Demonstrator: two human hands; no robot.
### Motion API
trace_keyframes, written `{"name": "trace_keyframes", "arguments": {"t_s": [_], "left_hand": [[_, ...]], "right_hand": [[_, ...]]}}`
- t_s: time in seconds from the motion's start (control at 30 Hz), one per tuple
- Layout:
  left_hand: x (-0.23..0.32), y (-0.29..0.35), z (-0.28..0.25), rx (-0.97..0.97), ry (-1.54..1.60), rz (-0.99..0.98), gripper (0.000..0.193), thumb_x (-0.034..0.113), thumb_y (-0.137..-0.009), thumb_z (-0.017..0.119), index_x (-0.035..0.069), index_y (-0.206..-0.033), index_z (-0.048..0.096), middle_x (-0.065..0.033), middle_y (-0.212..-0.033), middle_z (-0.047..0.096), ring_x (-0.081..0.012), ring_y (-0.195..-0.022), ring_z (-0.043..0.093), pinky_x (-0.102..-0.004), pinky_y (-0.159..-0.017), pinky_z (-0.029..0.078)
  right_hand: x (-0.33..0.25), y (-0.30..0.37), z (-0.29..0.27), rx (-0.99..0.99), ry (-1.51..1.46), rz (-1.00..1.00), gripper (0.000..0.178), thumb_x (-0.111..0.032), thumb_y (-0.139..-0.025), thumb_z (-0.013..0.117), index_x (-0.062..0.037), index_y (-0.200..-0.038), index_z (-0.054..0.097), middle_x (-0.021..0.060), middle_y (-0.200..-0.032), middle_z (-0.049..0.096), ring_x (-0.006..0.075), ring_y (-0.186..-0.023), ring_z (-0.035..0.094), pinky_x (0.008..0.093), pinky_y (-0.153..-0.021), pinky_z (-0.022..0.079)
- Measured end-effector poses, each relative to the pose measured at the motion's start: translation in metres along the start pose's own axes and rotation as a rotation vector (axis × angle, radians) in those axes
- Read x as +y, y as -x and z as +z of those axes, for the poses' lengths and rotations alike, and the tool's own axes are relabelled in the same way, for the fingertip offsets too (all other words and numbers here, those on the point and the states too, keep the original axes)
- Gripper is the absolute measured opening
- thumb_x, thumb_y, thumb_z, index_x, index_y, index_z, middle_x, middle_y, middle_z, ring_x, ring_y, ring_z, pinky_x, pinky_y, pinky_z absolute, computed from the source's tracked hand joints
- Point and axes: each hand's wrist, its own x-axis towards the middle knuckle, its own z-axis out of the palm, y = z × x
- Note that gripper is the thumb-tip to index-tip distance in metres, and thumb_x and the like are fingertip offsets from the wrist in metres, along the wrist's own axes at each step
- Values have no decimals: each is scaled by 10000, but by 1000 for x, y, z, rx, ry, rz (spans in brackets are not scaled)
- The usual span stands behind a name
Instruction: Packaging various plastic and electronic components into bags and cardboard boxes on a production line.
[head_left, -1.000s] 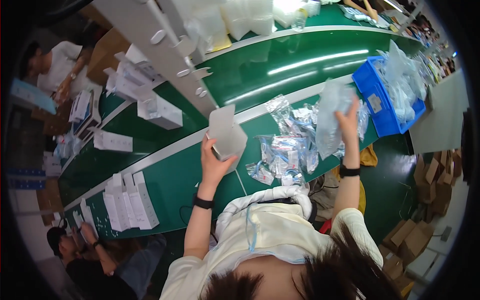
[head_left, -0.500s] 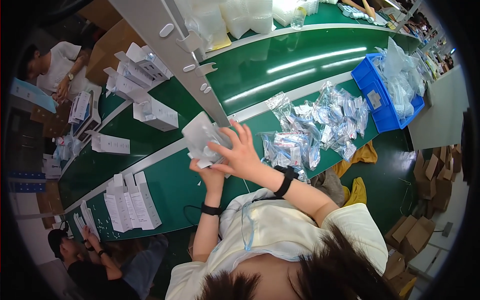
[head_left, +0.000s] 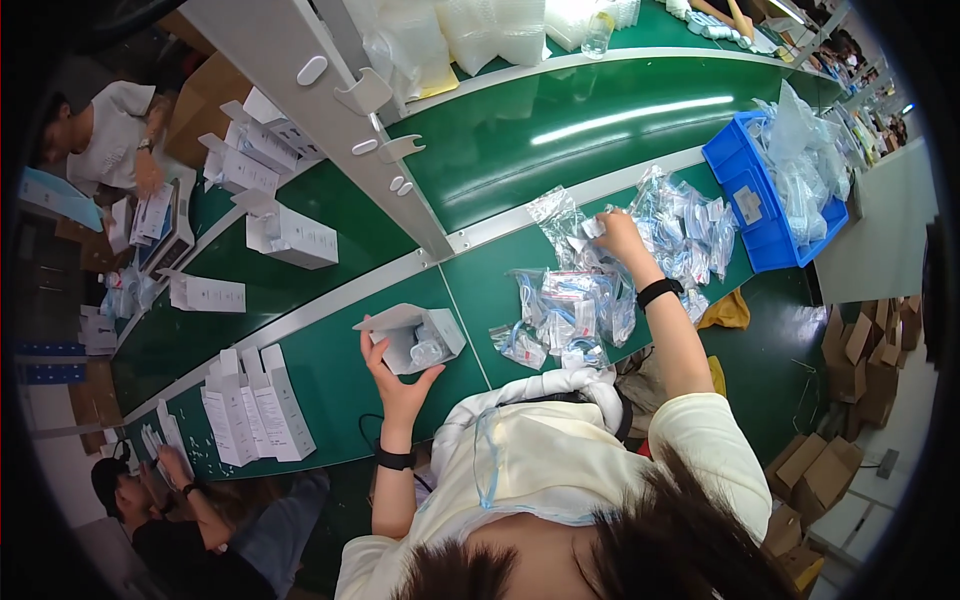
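the left hand (head_left: 400,386) holds an open white cardboard box (head_left: 402,338) at the green desk (head_left: 335,370), left of overlapping clear plastic cable packets (head_left: 575,308); the right hand (head_left: 621,238) is narrow over them, grip unclear. overlap could drag neighbours along.

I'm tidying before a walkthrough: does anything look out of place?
Yes: small white scraps lie scattered on the green table beside the white boxes, looking like litter. At right, open brown cartons sit heaped at mixed angles, which looks untidy. The open white box in the left hand shows no clear damage.
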Motion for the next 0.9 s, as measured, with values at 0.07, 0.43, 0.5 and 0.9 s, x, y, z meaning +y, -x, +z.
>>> {"name": "trace_keyframes", "arguments": {"t_s": [0.07, 0.43, 0.5, 0.9], "left_hand": [[18, -10, -5, -83, -150, -4, 645, 126, -549, 792, 94, -1089, 441, -156, -1322, 224, -303, -1164, 357, -371, -939, 331], [30, -36, -14, 15, -232, -222, 161, 24, -568, 719, -14, -676, 606, -83, -891, 532, -184, -749, 518, -259, -646, 397], [36, -45, -16, 23, -224, -295, 154, 17, -572, 712, -27, -663, 596, -49, -730, 545, -127, -592, 486, -228, -520, 363], [10, -34, -8, 225, -109, -225, 143, 3, -566, 698, -27, -638, 579, -65, -675, 564, -105, -585, 505, -225, -490, 373]], "right_hand": [[10, 4, 3, 88, -61, 3, 354, -116, -626, 664, 7, -950, 592, 190, -942, 559, 320, -870, 550, 385, -753, 449], [-150, 69, -102, 291, -1384, -166, 229, 45, -717, 572, -25, -935, 579, 35, -918, 574, 78, -798, 560, 223, -675, 458], [-190, 90, -98, 139, -1145, -431, 238, 74, -671, 597, -32, -882, 567, 51, -889, 579, 125, -773, 577, 259, -657, 473], [-263, 95, -41, 24, -180, -1286, 356, -216, -584, 652, -76, -908, 605, 57, -919, 536, 253, -1000, 461, 459, -920, 309]]}}
